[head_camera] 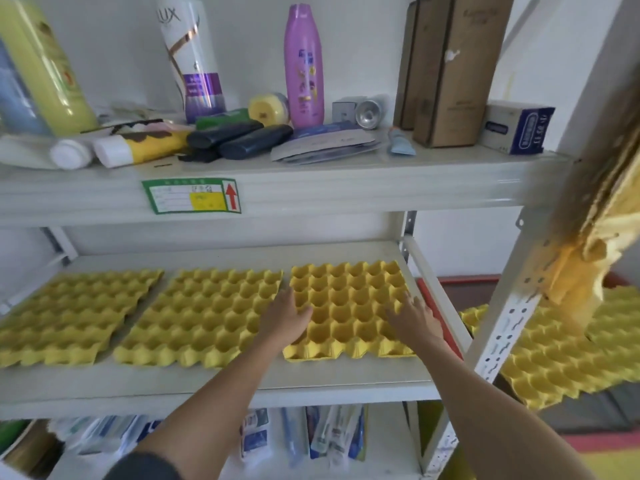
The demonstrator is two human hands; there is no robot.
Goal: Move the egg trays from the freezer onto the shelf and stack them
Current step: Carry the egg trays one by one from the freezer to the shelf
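Right now both bare hands are resting on the rightmost yellow moulded egg tray (349, 306), which is lying flat on the middle board of the pale grey metal shelf (311, 375). The left hand (285, 315) is lying palm down over the tray's left edge, fingers spread and loosely open, pressing on the cups rather than clasping anything. The right hand (414, 315) is sitting the same way near the tray's right edge, fingers splayed flat, gripping nothing.

Two more yellow egg trays are sitting on the same board: the middle tray (204, 317) is lying just beside the one under the hands, their edges touching or nearly so, and the leftmost tray (72, 313) is lying a little apart from it, running out of view at the left. None of the three is stacked on another.

Beyond the shelf's right upright (512, 306), a further pile of yellow egg trays (571, 358) is lying lower down (what it is resting on is hidden). A blurred yellow and brown shape (595, 209) is hanging close to the camera at the right; I cannot tell what it is.

On the upper board a tall purple plastic bottle (304, 64) and a white bottle marked LUX (188, 57) are standing among tubes and boxes.
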